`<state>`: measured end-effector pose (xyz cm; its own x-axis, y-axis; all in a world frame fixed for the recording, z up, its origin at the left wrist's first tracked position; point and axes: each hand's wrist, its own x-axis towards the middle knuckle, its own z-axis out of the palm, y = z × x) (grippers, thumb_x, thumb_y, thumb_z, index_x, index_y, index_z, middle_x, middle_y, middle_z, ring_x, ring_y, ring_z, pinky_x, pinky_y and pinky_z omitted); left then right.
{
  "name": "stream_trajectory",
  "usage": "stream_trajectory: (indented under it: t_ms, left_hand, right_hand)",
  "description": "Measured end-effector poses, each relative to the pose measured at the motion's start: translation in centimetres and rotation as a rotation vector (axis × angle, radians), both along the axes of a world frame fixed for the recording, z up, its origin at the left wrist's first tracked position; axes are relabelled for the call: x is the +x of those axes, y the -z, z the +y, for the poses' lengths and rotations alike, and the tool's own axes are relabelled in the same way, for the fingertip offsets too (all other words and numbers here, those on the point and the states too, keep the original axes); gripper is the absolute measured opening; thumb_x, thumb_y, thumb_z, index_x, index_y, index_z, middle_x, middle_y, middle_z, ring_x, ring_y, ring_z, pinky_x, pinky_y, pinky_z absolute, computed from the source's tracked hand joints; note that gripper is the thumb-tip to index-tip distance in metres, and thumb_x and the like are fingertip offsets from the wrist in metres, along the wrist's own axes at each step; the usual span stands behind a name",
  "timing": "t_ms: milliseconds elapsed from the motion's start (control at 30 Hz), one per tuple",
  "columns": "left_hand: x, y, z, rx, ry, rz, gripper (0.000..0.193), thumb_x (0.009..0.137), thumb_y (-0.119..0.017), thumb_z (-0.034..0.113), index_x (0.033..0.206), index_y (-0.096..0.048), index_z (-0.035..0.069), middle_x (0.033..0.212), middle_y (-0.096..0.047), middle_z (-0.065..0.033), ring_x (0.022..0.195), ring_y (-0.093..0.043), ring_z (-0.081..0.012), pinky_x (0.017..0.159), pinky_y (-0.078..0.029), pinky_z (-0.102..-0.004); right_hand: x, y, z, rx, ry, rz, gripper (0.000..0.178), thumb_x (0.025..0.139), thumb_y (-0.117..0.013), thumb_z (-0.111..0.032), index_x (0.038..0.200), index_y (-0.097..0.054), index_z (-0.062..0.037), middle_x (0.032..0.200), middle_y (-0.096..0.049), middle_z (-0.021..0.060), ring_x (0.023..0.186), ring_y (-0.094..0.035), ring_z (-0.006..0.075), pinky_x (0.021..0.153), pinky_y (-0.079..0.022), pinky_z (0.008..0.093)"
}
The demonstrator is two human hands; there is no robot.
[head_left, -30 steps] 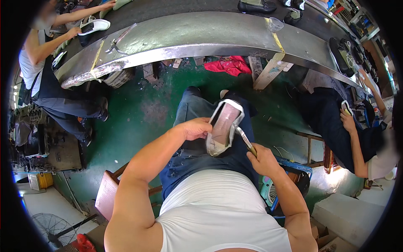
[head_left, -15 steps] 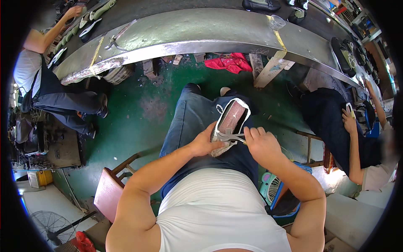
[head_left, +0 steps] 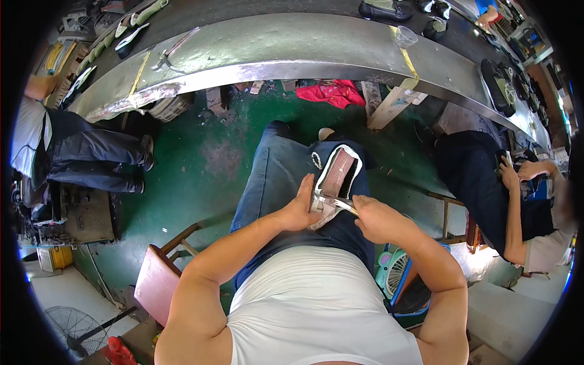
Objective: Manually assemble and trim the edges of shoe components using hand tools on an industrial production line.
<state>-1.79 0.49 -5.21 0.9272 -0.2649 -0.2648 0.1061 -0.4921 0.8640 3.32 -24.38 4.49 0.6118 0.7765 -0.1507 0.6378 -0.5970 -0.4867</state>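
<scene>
On the lap, over the blue jeans (head_left: 274, 176), we are seeing a shoe upper on its last (head_left: 336, 177) lying sole-side up, tilted away from the body so the bottom faces the eyes. The left hand (head_left: 301, 210) is clamped on its near side, bracing it against the thigh. The right hand (head_left: 376, 218) is closed round a slim metal tool (head_left: 333, 202), its tip touching the shoe's near edge. Beyond the shoe, a long grey table (head_left: 292, 45) is carrying more shoes.
</scene>
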Motion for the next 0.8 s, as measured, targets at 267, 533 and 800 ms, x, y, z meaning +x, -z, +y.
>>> stream_trajectory:
  t_ms: [267, 533, 800]
  left_hand:
    - [2.1, -2.3, -2.3, -0.708, -0.652, 0.562, 0.072, 0.106, -0.025, 0.057, 0.149, -0.042, 0.001, 0.152, -0.044, -0.0141, 0.138, -0.042, -0.0240, 0.113, -0.032, -0.0333]
    - [2.6, 0.1, -1.8, 0.011, -0.505, -0.012, 0.054, 0.107, -0.029, 0.036, 0.134, -0.057, -0.002, 0.124, -0.063, -0.0273, 0.118, -0.059, -0.0436, 0.102, -0.045, -0.0450]
    - [2.9, -0.6, -1.4, 0.223, -0.142, -0.400, 0.048, 0.104, -0.044, 0.025, 0.149, -0.042, 0.011, 0.149, -0.043, -0.0234, 0.118, -0.060, -0.0408, 0.096, -0.052, -0.0427]
  right_hand:
    - [-0.4, -0.4, 1.8, -0.236, 0.051, 0.183, 0.028, 0.088, -0.065, -0.018, 0.106, -0.057, 0.0016, 0.096, -0.065, 0.0225, 0.087, -0.064, 0.0418, 0.077, -0.052, 0.0487]
    - [-0.1, 0.5, 1.1, -0.087, 0.145, 0.195, 0.037, 0.089, -0.064, -0.016, 0.116, -0.053, 0.0060, 0.104, -0.062, 0.0258, 0.100, -0.062, 0.0426, 0.087, -0.051, 0.0475]
    - [1.6, 2.9, 0.9, -0.123, 0.352, 0.074, 0.031, 0.092, -0.062, -0.015, 0.116, -0.056, 0.0029, 0.104, -0.065, 0.0250, 0.092, -0.066, 0.0392, 0.082, -0.053, 0.0476]
